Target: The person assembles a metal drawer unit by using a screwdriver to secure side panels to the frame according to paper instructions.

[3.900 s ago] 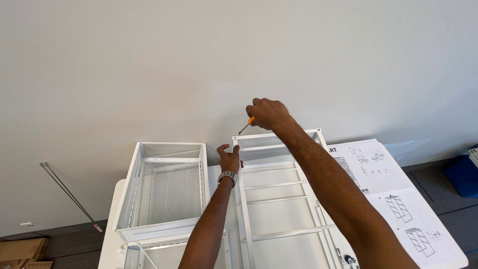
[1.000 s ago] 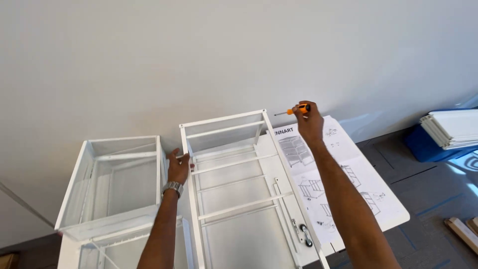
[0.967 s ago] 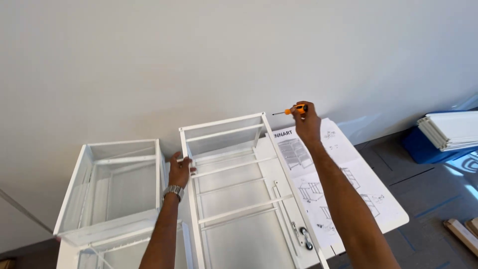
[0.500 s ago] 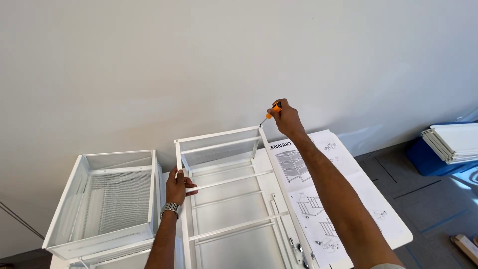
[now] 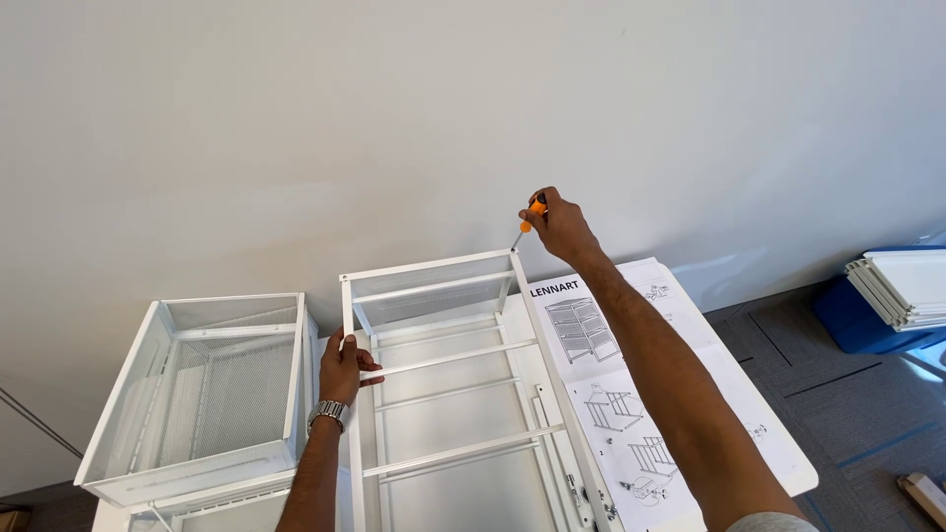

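A white metal drawer frame [image 5: 434, 268] stands on a white table in front of a pale wall. My left hand [image 5: 342, 366], with a wristwatch, grips the frame's left upright post. My right hand [image 5: 562, 225] holds an orange-handled screwdriver [image 5: 525, 225], whose tip rests on the frame's top right corner. Inside the frame, white cross rails [image 5: 448, 360] run from side to side.
A white mesh basket [image 5: 202, 394] sits left of the frame. An assembly instruction sheet [image 5: 631, 394] lies on the table [image 5: 778, 463] to the right. On the dark carpet at far right, stacked white panels [image 5: 902, 288] rest on a blue box [image 5: 867, 317].
The view has shifted right and the frame now sits more central. My right hand has brought the screwdriver down onto the frame's top right corner. My left hand keeps its grip on the left post.
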